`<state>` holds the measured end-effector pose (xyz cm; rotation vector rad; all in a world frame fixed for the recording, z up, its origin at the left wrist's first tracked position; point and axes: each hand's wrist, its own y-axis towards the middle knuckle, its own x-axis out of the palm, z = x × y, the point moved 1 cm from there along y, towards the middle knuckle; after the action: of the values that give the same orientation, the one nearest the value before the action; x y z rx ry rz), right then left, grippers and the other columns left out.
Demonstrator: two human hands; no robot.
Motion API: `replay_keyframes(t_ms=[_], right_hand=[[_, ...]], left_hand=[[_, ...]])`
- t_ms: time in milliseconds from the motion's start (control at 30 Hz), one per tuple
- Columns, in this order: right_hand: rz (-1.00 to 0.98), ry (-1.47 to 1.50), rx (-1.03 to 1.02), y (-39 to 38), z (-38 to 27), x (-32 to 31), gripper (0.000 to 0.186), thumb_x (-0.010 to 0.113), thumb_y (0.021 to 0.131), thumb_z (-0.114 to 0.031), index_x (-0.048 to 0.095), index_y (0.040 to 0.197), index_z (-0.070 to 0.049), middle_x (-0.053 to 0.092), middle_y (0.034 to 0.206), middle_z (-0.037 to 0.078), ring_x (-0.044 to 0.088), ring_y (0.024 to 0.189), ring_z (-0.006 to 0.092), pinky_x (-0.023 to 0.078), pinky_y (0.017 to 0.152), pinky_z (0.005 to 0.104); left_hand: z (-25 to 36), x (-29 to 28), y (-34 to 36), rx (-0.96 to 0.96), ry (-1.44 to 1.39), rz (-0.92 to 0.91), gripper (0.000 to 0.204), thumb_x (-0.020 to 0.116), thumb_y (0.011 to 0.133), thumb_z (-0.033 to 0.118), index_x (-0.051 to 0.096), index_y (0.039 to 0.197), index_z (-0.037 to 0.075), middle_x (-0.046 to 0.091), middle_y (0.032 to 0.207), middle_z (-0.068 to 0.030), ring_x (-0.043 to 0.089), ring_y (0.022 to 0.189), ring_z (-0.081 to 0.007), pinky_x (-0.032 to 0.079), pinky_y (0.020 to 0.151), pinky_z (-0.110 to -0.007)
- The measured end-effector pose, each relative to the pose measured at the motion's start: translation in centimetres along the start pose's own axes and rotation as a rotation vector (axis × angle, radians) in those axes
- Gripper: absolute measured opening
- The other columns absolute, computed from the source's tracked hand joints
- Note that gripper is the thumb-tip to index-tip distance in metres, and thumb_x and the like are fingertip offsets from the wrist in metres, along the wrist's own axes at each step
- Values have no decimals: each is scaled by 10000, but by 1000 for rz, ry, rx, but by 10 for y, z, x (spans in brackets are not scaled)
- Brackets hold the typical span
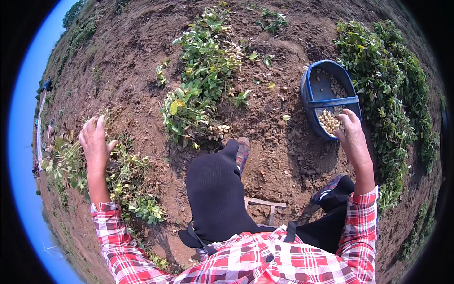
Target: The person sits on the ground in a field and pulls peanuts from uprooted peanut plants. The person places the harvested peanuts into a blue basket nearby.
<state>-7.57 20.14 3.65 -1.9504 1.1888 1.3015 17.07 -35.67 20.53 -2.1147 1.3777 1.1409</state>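
My left hand [96, 139], open with fingers spread, is over pulled-up leafy plants [130, 168] at the left. My right hand [351, 139] is at the near rim of a blue plastic basket [309, 94] with a handle across it, its fingers loosely bent and apart, with nothing visible held. Pale peanuts in their shells [328, 120] lie inside the basket, partly behind that hand.
A heap of plants with peanuts [198, 94] lies on the soil [269, 156] ahead; a leafy row [388, 94] runs along the right. A low wooden frame [265, 203] is between my legs. Small distant figures [46, 85] show at the far left.
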Motion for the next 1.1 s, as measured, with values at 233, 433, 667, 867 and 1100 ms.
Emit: replay_keyframes(t_ms=[233,433,667,867,1100], right_hand=[[-144,15,-37,-2,-4,22,476,765,700,-30,569,1134,-4,522,1279,204,515,1175,387,441,999,436],[-246,23,-41,-7,-9,23,460,769,686,-40,570,1097,12,539,1246,199,534,1140,381,453,969,435],[-234,80,-42,-7,-7,21,445,764,687,-43,560,1078,13,544,1189,191,543,1102,368,461,941,425],[-308,418,-194,-11,-44,21,390,725,765,-88,541,1096,7,562,1127,180,556,1078,366,477,911,425],[-202,607,-158,-27,-62,27,607,732,814,-336,485,1223,38,547,1189,227,508,1176,383,434,993,436]], left_hand=[[234,111,3,682,-389,-152,635,796,665,159,536,1240,88,492,1328,-110,378,1338,-299,288,1124,-473],[336,191,38,783,-252,-194,375,495,899,141,519,1262,49,543,1282,-136,444,1294,-292,275,1118,-507],[310,223,35,663,-298,-401,107,638,818,165,631,882,79,660,882,-121,624,931,-314,436,879,-478],[268,119,79,308,-897,-463,464,759,802,235,608,1197,47,648,1137,-227,638,1034,-341,502,872,-415],[299,-47,74,133,-1571,-712,429,687,896,196,547,1215,-56,638,985,-78,588,858,-124,489,748,-279]])
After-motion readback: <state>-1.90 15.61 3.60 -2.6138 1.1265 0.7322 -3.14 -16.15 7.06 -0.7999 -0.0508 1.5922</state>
